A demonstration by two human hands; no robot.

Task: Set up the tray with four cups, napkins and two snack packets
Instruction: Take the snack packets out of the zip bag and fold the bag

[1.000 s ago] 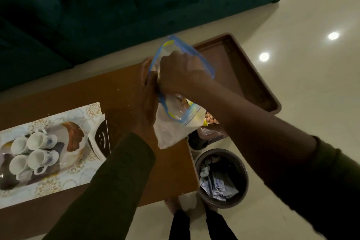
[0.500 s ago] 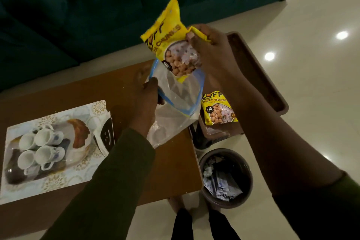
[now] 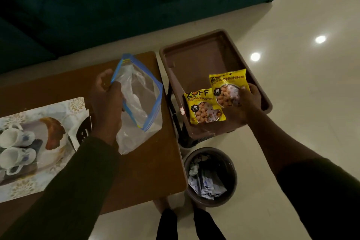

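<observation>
A brown tray [image 3: 196, 52] sits on a stand to the right of the wooden table. One yellow snack packet [image 3: 202, 107] lies flat in the tray's near end. My right hand [image 3: 245, 103] grips a second yellow snack packet [image 3: 228, 85] low over the tray, just right of the first. Over the table, my left hand [image 3: 107, 95] holds up a clear zip bag [image 3: 140, 93] with a blue rim; white napkin-like material shows inside. White cups [image 3: 15, 146] stand in a packaged box at the table's left edge.
The wooden table [image 3: 152, 161] has the cup box [image 3: 64, 107] on its left part. A dark round bin [image 3: 210, 175] with crumpled wrappers stands on the pale floor under the tray's near end. A dark green sofa [image 3: 116, 2] runs along the far side.
My right hand pulled a yellow packet up out of the zip bag, then carried it right and down to the tray beside the first packet. The left hand kept hold of the bag.
</observation>
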